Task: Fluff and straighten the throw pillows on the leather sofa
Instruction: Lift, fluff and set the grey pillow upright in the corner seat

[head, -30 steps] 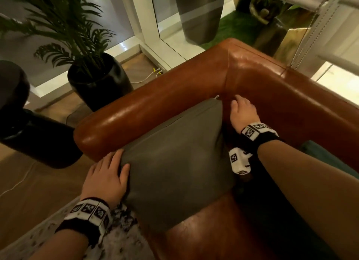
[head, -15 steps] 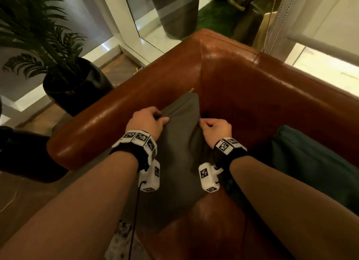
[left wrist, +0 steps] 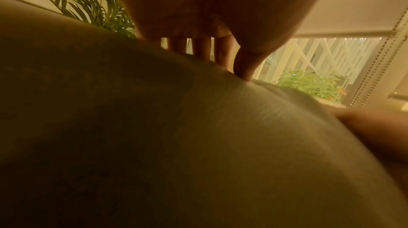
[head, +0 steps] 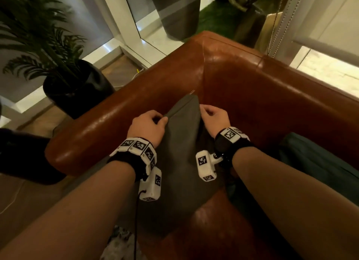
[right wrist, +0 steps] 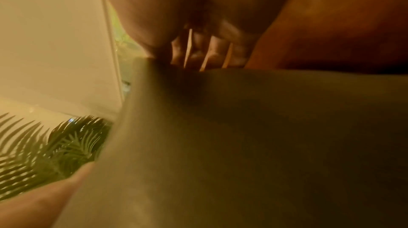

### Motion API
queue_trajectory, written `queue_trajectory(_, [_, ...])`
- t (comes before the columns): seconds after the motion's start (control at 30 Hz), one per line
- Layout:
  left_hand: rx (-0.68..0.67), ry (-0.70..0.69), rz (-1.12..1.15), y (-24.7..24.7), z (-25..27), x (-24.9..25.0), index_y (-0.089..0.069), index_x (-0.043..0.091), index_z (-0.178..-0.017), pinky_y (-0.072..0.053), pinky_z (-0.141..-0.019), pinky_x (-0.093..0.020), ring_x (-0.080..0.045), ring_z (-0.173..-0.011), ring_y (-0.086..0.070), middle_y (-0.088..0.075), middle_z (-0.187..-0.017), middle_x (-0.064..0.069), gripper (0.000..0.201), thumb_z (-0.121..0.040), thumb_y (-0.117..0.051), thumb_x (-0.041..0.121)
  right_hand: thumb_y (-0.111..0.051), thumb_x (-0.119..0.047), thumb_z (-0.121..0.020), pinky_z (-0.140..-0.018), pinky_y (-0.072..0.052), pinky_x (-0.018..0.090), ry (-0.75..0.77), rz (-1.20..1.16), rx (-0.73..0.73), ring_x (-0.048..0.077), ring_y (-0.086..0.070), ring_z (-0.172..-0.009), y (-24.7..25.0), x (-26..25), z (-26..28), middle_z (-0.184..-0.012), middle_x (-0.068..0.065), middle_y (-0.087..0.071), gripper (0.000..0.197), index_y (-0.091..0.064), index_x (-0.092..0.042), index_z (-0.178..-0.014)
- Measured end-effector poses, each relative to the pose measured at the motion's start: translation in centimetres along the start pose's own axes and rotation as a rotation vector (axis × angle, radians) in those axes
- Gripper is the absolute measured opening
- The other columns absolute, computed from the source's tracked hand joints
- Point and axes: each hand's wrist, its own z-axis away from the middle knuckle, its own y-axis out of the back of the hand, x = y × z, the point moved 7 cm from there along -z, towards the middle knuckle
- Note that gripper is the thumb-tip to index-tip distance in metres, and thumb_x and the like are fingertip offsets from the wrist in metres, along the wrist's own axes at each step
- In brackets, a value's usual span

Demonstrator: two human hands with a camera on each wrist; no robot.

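The grey throw pillow [head: 182, 162] stands tilted in the corner of the brown leather sofa [head: 252, 89], its top corner pointing up. The left hand [head: 147, 127] pinches its upper left edge between thumb and curled fingers, while the right hand [head: 213, 118] grips the opposite edge. A dark teal pillow [head: 314, 162] lies beside it, and a potted palm [head: 64, 69] stands behind the armrest.

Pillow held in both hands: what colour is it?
Plain dark olive-grey pillow, no pattern; shows best in the head view.
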Motion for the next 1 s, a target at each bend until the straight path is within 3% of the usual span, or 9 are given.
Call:
queue_trajectory(0.13, [-0.017, -0.037, -0.068, 0.2, -0.6, -0.1, -0.071, 0.032, -0.113, -0.055, -0.082, -0.033, -0.022, -0.098, -0.066, -0.071, -0.112, 0.004, 0.031, -0.095, -0.053, 0.049, -0.060, -0.036, -0.094, -0.072, -0.045, 0.023, 0.007, 0.188, 0.008, 0.014, -0.065, -0.088, -0.4, -1.0, -1.5, -0.092, -0.001, -0.070, 0.026, -0.074, -0.018, -0.106])
queue_trajectory(0.3, [0.156, 0.082, 0.058, 4.2, -2.0, -4.2, -0.074, 0.028, -0.097, -0.056, -0.086, -0.039, -0.024, -0.095, -0.068, -0.074, -0.095, 0.004, 0.031, -0.089, -0.050, 0.047, -0.062, -0.041, -0.092, -0.081, -0.044, 0.026, -0.241, 0.078, 0.180, 0.022, -0.063, -0.104, 2.8, 1.1, -2.1, -0.113, 0.002, -0.070, 0.033, -0.071, -0.020, -0.116])
queue_trajectory(0.4, [0.140, 0.146, -0.001, 7.1, -1.8, -8.0, -0.071, 0.026, -0.086, -0.050, -0.077, -0.033, -0.026, -0.091, -0.065, -0.072, -0.088, 0.001, 0.027, -0.095, -0.051, 0.042, -0.058, -0.045, -0.093, -0.079, -0.048, 0.028, -0.202, 0.048, 0.172, 0.018, -0.065, -0.097, 3.6, 2.2, -2.1, -0.109, 0.000, -0.072, 0.030, -0.072, -0.025, -0.112])
queue_trajectory(0.5, [-0.048, -0.014, -0.181, 5.5, 0.3, -6.0, -0.062, 0.029, -0.120, -0.045, -0.088, -0.036, -0.031, -0.109, -0.060, -0.066, -0.122, -0.007, 0.038, -0.099, -0.040, 0.052, -0.047, -0.046, -0.098, -0.094, -0.051, 0.037, -0.205, -0.083, 0.141, 0.015, -0.065, -0.101, 2.8, 3.4, -0.7, -0.111, -0.004, -0.071, 0.032, -0.069, -0.028, -0.114])
queue_trajectory(0.63, [-0.421, -0.059, -0.298, 0.2, 3.5, -4.3, -0.017, 0.043, -0.153, -0.035, -0.108, -0.037, -0.027, -0.139, -0.039, -0.032, -0.158, 0.001, 0.073, -0.089, -0.023, 0.077, -0.030, -0.054, -0.100, -0.110, -0.030, 0.034, -0.319, -0.022, 0.070, 0.026, -0.048, -0.129, 0.1, 7.3, 3.8, -0.140, -0.002, -0.053, 0.052, -0.054, -0.027, -0.137])
queue_trajectory(0.73, [-0.380, -0.084, -0.442, 0.1, 3.6, -5.9, -0.022, 0.048, -0.150, -0.052, -0.094, -0.040, -0.028, -0.117, -0.058, -0.050, -0.146, -0.004, 0.068, -0.088, -0.021, 0.077, -0.022, -0.055, -0.101, -0.118, -0.017, 0.034, -0.232, 0.033, 0.048, 0.023, -0.035, -0.140, -1.7, 9.9, 6.1, -0.151, -0.005, -0.040, 0.052, -0.040, -0.036, -0.146])
queue_trajectory(0.8, [-0.334, -0.050, -0.420, 0.7, 4.1, -7.4, -0.028, 0.050, -0.147, -0.055, -0.082, -0.038, -0.027, -0.103, -0.062, -0.059, -0.136, -0.005, 0.062, -0.090, -0.022, 0.074, -0.026, -0.039, -0.106, -0.116, -0.018, 0.030, -0.284, 0.057, 0.070, 0.024, -0.033, -0.141, -2.0, 13.1, 7.4, -0.151, 0.002, -0.040, 0.048, -0.038, -0.022, -0.148])
queue_trajectory(0.93, [-0.273, 0.029, -0.377, 1.8, 6.2, -10.0, -0.029, 0.053, -0.146, -0.053, -0.086, -0.039, -0.031, -0.110, -0.060, -0.058, -0.137, -0.005, 0.058, -0.092, -0.022, 0.071, -0.016, -0.067, -0.093, -0.117, -0.025, 0.036, -0.508, 0.062, -0.033, 0.025, -0.036, -0.140, -4.2, 20.7, 11.0, -0.153, 0.003, -0.037, 0.074, -0.034, -0.022, -0.150])
queue_trajectory(1.0, [-0.260, 0.068, -0.342, 1.9, 7.1, -10.9, -0.028, 0.055, -0.145, -0.053, -0.083, -0.037, -0.031, -0.109, -0.061, -0.058, -0.138, -0.004, 0.055, -0.093, -0.022, 0.071, -0.014, -0.056, -0.100, -0.118, -0.020, 0.034, -0.507, 0.121, -0.038, 0.024, -0.030, -0.143, -4.4, 20.8, 10.9, -0.157, 0.003, -0.032, 0.063, -0.030, -0.022, -0.151])
